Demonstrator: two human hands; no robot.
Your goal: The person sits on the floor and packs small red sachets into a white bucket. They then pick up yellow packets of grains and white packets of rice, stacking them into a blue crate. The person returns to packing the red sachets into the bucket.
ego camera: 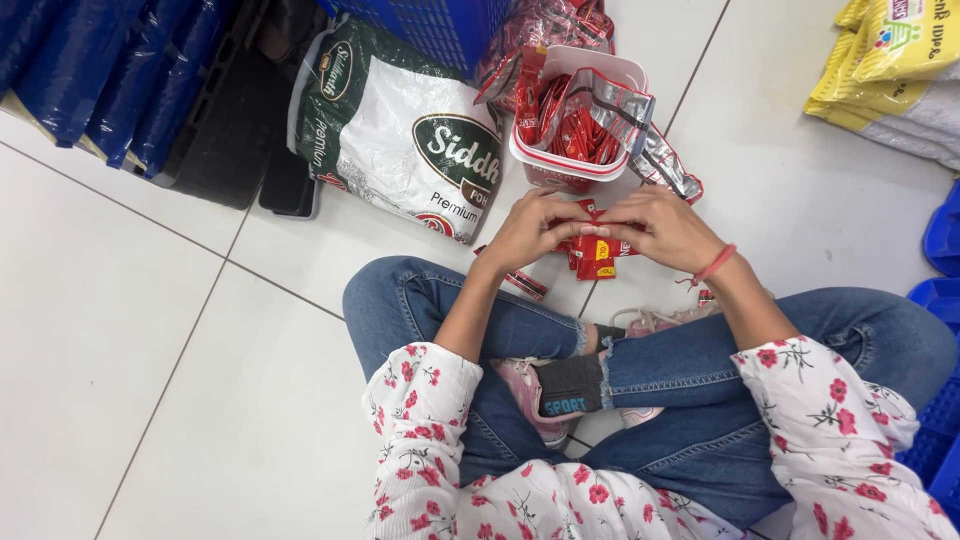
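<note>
I sit cross-legged on a white tiled floor. My left hand (535,230) and my right hand (662,228) meet in front of my knees, both closed on a strip of small red sachets (592,252) that hangs down between them. Just beyond my hands stands a white plastic tub (560,165) filled with more red sachets, with an opened silver-lined red pouch (610,95) resting over its rim. A red thread band circles my right wrist.
A large white and green sack (400,135) lies at the left of the tub. Behind it are a blue crate (430,25) and blue packs (110,70) on a black pallet. Yellow bags (895,65) lie far right, blue crates (940,240) at the right edge.
</note>
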